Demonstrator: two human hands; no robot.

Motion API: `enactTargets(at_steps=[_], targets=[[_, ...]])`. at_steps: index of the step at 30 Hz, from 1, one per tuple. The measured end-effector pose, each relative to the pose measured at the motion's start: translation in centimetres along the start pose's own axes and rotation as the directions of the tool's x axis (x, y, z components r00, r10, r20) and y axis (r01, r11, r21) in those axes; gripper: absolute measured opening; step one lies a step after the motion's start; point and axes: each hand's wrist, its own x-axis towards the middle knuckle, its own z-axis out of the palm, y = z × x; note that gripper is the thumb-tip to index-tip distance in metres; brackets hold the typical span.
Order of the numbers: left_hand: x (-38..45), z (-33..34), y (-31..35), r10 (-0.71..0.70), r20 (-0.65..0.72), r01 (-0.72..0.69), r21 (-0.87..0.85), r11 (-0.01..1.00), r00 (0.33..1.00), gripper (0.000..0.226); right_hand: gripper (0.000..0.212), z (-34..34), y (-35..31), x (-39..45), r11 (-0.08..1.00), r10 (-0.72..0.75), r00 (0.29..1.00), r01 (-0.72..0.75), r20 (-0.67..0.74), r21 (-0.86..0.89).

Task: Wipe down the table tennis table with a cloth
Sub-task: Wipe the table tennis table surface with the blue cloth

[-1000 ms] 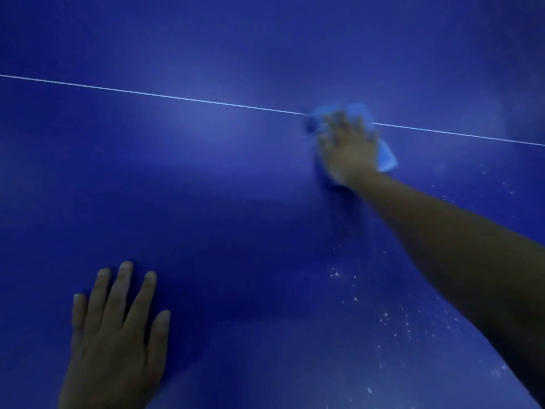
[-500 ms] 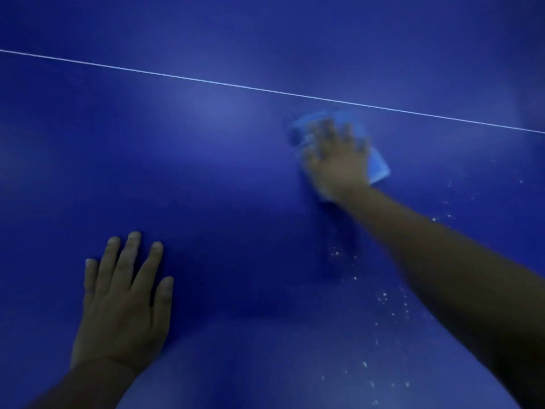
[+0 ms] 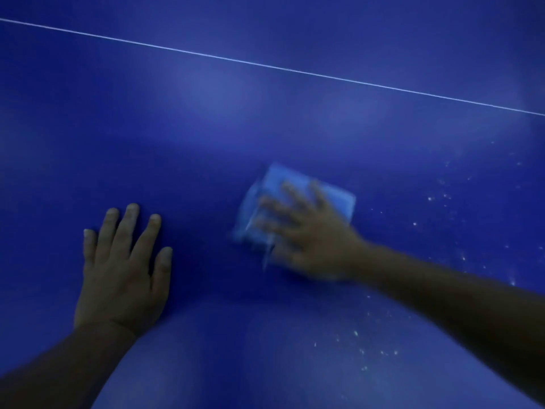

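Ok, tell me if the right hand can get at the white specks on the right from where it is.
Probably yes. The right hand presses the cloth flat on the table, and the specks lie on bare surface just to its right, with nothing between them. The left hand rests well away.

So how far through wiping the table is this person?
Partway. The table left of the cloth shows no specks. In hand: the right hand presses the cloth flat mid-wipe; the left hand rests flat. Left: white specks at right and nearer.
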Motion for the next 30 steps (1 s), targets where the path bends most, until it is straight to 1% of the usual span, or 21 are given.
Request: enactTargets(at_steps=[2, 4, 5, 6, 7, 9, 11, 12, 14, 15, 16, 17, 19, 21, 22, 23, 24, 25, 27, 29, 30], targets=[[0.0, 0.1, 0.0, 0.006, -0.010, -0.006, -0.004, 1.000, 1.000, 0.066, 0.059, -0.4, 7.8, 1.1, 0.921, 0.386, 0.922, -0.387, -0.019, -0.046], [0.0, 0.1, -0.2, 0.013, -0.024, -0.014, -0.011, 1.000, 1.000, 0.066, 0.058, -1.3, 14.8, 1.1, 0.621, 0.784, 0.621, -0.783, 0.004, 0.022], [-0.1, 0.2, -0.2, 0.019, -0.027, -0.019, -0.012, 1.000, 0.999, 0.065, 0.058, -1.8, 16.5, 1.0, 0.463, 0.884, 0.467, -0.881, 0.017, 0.095], [-0.1, 0.2, -0.2, 0.021, -0.031, -0.022, -0.012, 1.000, 0.999, 0.065, 0.057, -2.0, 16.5, 0.8, 0.390, 0.917, 0.397, -0.909, 0.020, 0.147], [-0.1, 0.3, -0.3, 0.023, -0.037, -0.023, -0.010, 1.000, 0.999, 0.064, 0.057, -1.6, 15.2, 0.8, 0.406, 0.912, 0.411, -0.903, 0.007, 0.138], [0.0, 0.3, -0.4, 0.028, -0.042, -0.028, -0.007, 1.000, 0.999, 0.064, 0.057, -0.3, 9.0, 0.4, 0.627, 0.778, 0.623, -0.778, -0.078, 0.047], [0.0, 0.4, -0.4, 0.026, -0.042, -0.026, -0.007, 1.000, 0.999, 0.063, 0.057, 1.1, 0.4, -1.9, 0.906, 0.423, 0.903, -0.423, -0.073, 0.019], [0.0, 0.4, -0.4, 0.023, -0.043, -0.023, -0.004, 1.000, 0.999, 0.063, 0.055, 1.7, -3.4, -4.0, 0.982, 0.190, 0.980, -0.189, -0.065, 0.028], [-0.1, 0.4, -0.4, 0.026, -0.041, -0.026, -0.002, 1.000, 0.999, 0.063, 0.055, 1.6, -4.4, -6.6, 0.995, -0.090, 0.996, 0.091, -0.010, 0.033], [-0.1, 0.4, -0.3, 0.025, -0.041, -0.025, -0.002, 1.000, 0.999, 0.063, 0.055, 1.4, -2.2, -6.5, 0.996, -0.084, 0.996, 0.084, -0.006, 0.002], [-0.1, 0.4, -0.3, 0.022, -0.043, -0.022, -0.003, 1.000, 0.999, 0.063, 0.055, 1.2, 0.7, -5.7, 0.998, 0.043, 0.998, -0.045, -0.035, -0.048], [-0.1, 0.3, -0.3, 0.020, -0.046, -0.020, -0.002, 1.000, 0.999, 0.063, 0.057, 0.9, 3.8, -4.7, 0.959, 0.274, 0.959, -0.278, -0.073, -0.054], [0.0, 0.3, -0.3, 0.017, -0.048, -0.017, -0.005, 1.000, 0.999, 0.063, 0.055, 0.0, 9.9, -3.4, 0.674, 0.739, 0.671, -0.737, -0.061, 0.047], [0.0, 0.3, -0.2, 0.020, -0.045, -0.021, -0.016, 1.000, 0.999, 0.063, 0.056, -1.1, 11.7, -2.3, 0.356, 0.933, 0.360, -0.914, -0.020, 0.194], [-0.1, 0.3, -0.2, 0.020, -0.044, -0.021, -0.018, 1.000, 0.999, 0.063, 0.056, -1.1, 10.3, -1.7, 0.308, 0.950, 0.312, -0.928, -0.014, 0.211], [-0.2, 0.2, -0.2, 0.018, -0.042, -0.019, -0.020, 1.000, 0.999, 0.063, 0.056, -0.6, 7.8, -1.0, 0.339, 0.940, 0.338, -0.924, -0.037, 0.180], [-0.2, 0.2, -0.1, 0.016, -0.039, -0.017, -0.022, 1.000, 0.999, 0.063, 0.056, 0.0, 4.2, -0.4, 0.447, 0.895, 0.441, -0.884, -0.073, 0.135], [-0.2, 0.1, -0.1, 0.015, -0.034, -0.016, -0.022, 1.000, 0.999, 0.063, 0.057, 0.6, -0.2, 0.0, 0.609, 0.793, 0.603, -0.786, -0.091, 0.100], [-0.2, 0.0, -0.1, 0.018, -0.036, -0.019, -0.023, 1.000, 0.999, 0.064, 0.055, 1.4, -8.9, -1.0, 0.924, 0.377, 0.923, -0.370, -0.071, 0.097], [-0.2, 0.0, -0.1, 0.019, -0.046, -0.020, -0.016, 1.000, 0.999, 0.065, 0.052, 1.1, -11.2, -2.9, 0.993, 0.051, 0.998, -0.046, -0.046, 0.112], [-0.3, 0.0, 0.0, 0.021, -0.048, -0.021, -0.011, 1.000, 0.999, 0.064, 0.052, 0.8, -9.6, -3.2, 0.995, 0.026, 0.999, -0.023, -0.030, 0.099]])
